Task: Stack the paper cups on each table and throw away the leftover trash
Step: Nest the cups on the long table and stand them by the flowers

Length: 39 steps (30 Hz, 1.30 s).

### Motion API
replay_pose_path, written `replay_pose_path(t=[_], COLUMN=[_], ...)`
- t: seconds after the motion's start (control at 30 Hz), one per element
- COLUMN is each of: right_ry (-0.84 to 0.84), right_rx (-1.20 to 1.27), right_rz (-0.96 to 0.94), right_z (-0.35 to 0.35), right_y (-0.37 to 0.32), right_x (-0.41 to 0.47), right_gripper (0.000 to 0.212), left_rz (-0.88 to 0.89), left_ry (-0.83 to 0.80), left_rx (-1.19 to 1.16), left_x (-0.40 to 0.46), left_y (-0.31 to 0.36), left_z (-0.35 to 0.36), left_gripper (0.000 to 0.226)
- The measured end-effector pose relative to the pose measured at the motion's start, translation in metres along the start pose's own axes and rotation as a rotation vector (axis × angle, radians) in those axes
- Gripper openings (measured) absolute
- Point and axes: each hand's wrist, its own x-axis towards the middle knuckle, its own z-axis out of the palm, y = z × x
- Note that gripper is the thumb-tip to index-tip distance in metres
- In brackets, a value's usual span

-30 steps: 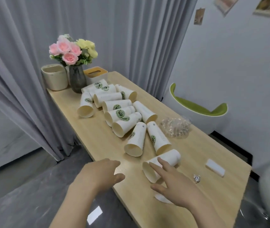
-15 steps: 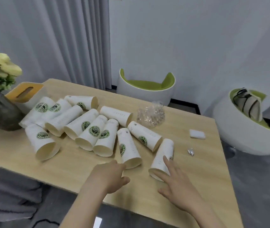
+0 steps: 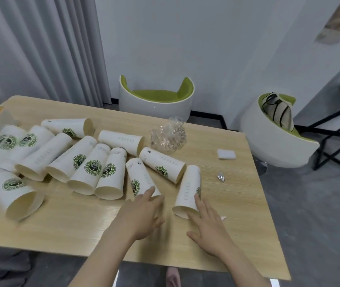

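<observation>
On desk (image 3: 237, 204): right hand (image 3: 208, 226) fingers (image 3: 198, 200) spread flat atop nearest cup (image 3: 187, 190); left hand (image 3: 142, 214) fingers released, touching neighbouring cup (image 3: 139, 178).

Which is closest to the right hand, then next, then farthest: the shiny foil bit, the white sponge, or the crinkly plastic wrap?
From the right hand:
1. Foil bit, just beyond it, slightly right.
2. White sponge, farther back on the right.
3. Plastic wrap, farthest, back and to the left.
</observation>
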Motion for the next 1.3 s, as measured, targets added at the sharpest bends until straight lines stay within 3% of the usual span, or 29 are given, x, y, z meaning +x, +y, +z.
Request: replay_pose_path(t=[0.17, 0.37, 0.6, 0.73, 0.97, 1.13, 1.3], right_ry=[-0.025, 0.096, 0.143, 0.146, 0.137, 0.029, -0.040], right_rx=[0.022, 0.167, 0.608, 0.841, 1.096, 1.163, 1.149], right_rz=[-0.040, -0.111, -0.132, -0.088, -0.051, -0.066, -0.062], right_z=[-0.004, -0.033, -0.073, -0.084, -0.077, -0.073, -0.074], right_y=[0.008, 0.020, 0.024, 0.027, 0.024, 0.018, -0.001], right_x=[-0.003, -0.016, -0.024, -0.020, -0.012, -0.008, 0.003], right_gripper=[0.068, 0.081, 0.077, 0.070, 0.064, 0.070, 0.060], left_rz=[0.034, 0.118, 0.318, 0.380, 0.327, 0.277, 0.174], left_ry=[-0.017, -0.013, 0.091, 0.136, 0.183, 0.205, 0.288], left_rx=[0.033, 0.023, -0.033, -0.227, -0.637, -0.780, -0.845], left_x=[0.015, 0.038, 0.056, 0.060, 0.053, 0.042, 0.031], left_y=[0.000, 0.005, 0.012, 0.016, 0.018, 0.017, 0.011], left_z=[0.008, 0.010, 0.002, -0.001, 0.007, 0.020, 0.030], left_gripper=[0.062, 0.071, 0.096, 0.102, 0.101, 0.105, 0.119])
